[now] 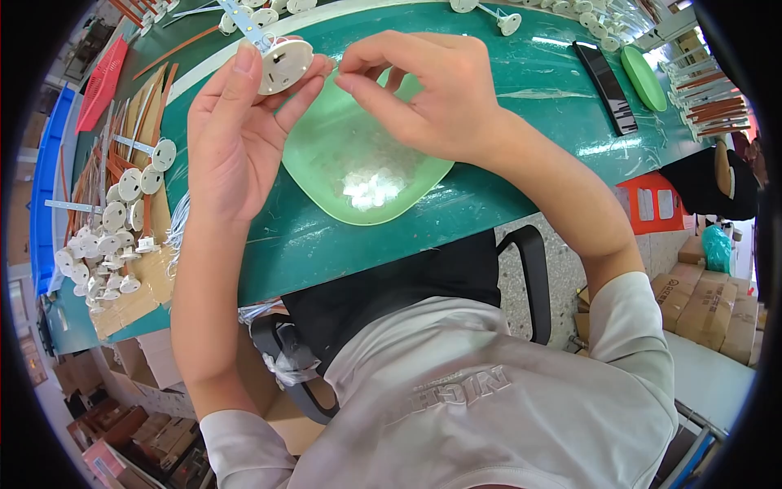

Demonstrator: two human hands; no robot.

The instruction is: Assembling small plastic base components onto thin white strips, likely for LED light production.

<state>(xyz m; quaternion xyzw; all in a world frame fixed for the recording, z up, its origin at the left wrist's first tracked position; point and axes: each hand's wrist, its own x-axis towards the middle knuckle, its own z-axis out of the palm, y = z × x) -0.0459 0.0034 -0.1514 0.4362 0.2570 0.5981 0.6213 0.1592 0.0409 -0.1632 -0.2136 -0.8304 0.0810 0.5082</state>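
Holding a round white lamp base (pixel 285 69), rigid and slotted, between thumb and fingers of the left hand (pixel 236 134), above the smooth green plastic tray (pixel 314 179) on the glossy desk (pixel 538 114). Best to steady by the rim — without bending the flat LED strip (pixel 238 18). Nearly pinching with the right hand (pixel 440 94) close by — whether gripping anything tiny, cannot tell.

One left hand (pixel 235 140) at ten o'clock, one right hand (pixel 436 98) at twelve, one held white disc (pixel 288 68) at eleven, over a dozen heaped discs (pixel 114 216) at nine, two green trays (pixel 358 167) at twelve and two, one black bar (pixel 604 88) at two
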